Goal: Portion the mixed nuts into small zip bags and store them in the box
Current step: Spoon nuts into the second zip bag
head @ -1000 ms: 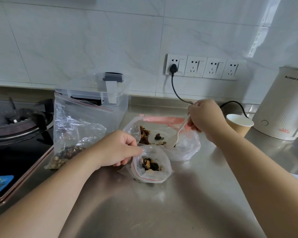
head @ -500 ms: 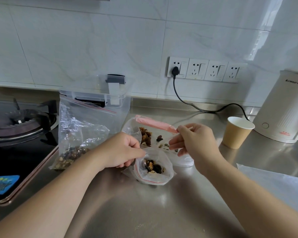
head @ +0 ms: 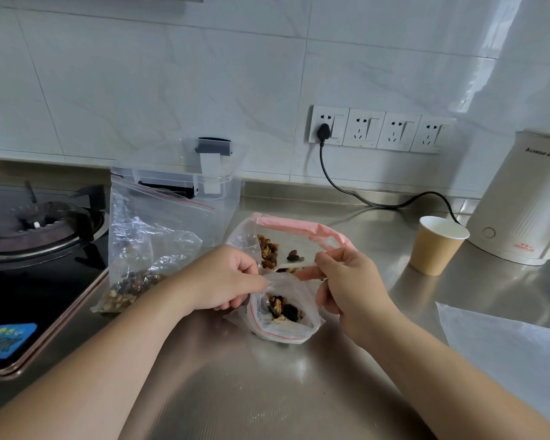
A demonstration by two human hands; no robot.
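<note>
both hands pinch the mouth of the small zip bag (head: 281, 315) between them, the left hand (head: 223, 281) curled on its near edge, the right hand (head: 346, 281) holding the far lip along with a white spoon (head: 294, 266). it holds only a few nuts, so filling and sealing seem unfinished. just beyond the hands lies the pink-topped bag (head: 296, 233) of nuts, and the box (head: 185, 182) behind the left hand awaits this bag.

On a steel counter (head: 267, 392), the left hand (head: 223, 281) and right hand (head: 350, 287) each pinch the mouth of a small zip bag (head: 283, 325) holding mixed nuts (head: 283, 309); a larger pink-topped bag (head: 299, 230) lies just behind.
</note>
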